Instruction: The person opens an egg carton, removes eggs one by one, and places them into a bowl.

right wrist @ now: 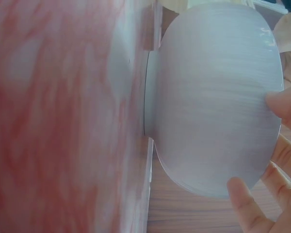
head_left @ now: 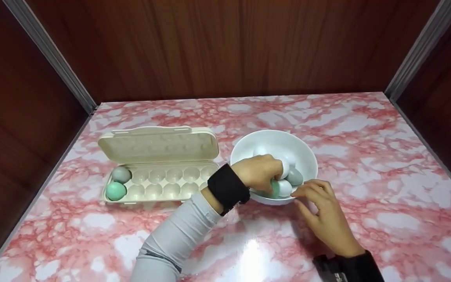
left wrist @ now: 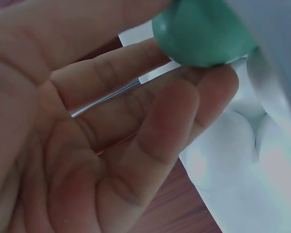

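My left hand (head_left: 258, 170) reaches down into a white bowl (head_left: 307, 156) and holds a green egg (head_left: 275, 188). In the left wrist view this green egg (left wrist: 208, 29) lies at the fingers. White eggs (head_left: 285, 188) and a grey egg (head_left: 295, 177) sit in the bowl around that hand, which hides part of the inside. My right hand (head_left: 325, 213) is at the bowl's near right rim. Its fingers are spread, and in the right wrist view its fingertips touch the bowl's side (right wrist: 213, 102).
Left of the bowl stands an open egg carton (head_left: 157, 145) with its lid raised at the back. In its leftmost cups are a grey egg (head_left: 121, 174) and a green egg (head_left: 116, 191). A red-and-white marbled table (head_left: 366, 156) lies below, with wood panels (head_left: 229, 47) behind.
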{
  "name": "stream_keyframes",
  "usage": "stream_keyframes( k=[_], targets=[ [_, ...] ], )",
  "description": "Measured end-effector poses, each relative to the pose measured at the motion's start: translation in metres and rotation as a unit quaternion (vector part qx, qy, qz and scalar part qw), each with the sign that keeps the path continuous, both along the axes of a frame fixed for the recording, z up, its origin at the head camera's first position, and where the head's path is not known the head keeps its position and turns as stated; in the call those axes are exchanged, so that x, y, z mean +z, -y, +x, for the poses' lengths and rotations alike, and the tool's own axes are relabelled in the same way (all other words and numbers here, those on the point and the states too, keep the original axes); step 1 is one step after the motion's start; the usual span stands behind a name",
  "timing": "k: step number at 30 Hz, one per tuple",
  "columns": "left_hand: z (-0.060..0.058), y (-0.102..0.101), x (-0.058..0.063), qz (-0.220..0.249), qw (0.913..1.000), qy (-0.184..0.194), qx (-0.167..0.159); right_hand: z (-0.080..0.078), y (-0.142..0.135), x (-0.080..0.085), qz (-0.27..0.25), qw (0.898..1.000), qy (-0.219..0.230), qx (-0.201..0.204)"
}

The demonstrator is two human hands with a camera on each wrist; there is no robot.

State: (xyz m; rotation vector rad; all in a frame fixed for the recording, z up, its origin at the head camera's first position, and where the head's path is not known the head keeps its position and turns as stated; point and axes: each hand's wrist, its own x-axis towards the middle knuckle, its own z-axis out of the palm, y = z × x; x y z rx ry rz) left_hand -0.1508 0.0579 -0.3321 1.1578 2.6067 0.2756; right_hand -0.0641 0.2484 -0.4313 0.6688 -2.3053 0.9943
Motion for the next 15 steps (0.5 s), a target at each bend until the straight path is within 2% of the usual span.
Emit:
stream_keyframes(
  k=[8,15],
  targets=[
    [0.001,0.013,0.009,0.035,0.9991,-0.019,-0.015,0.000,0.001,0.000,-0.002,1.000,0.017,-0.003],
    [0.010,0.046,0.022,0.108,0.9920,-0.060,-0.026,0.000,0.001,0.000,-0.004,1.000,0.030,-0.008]
  ],
)
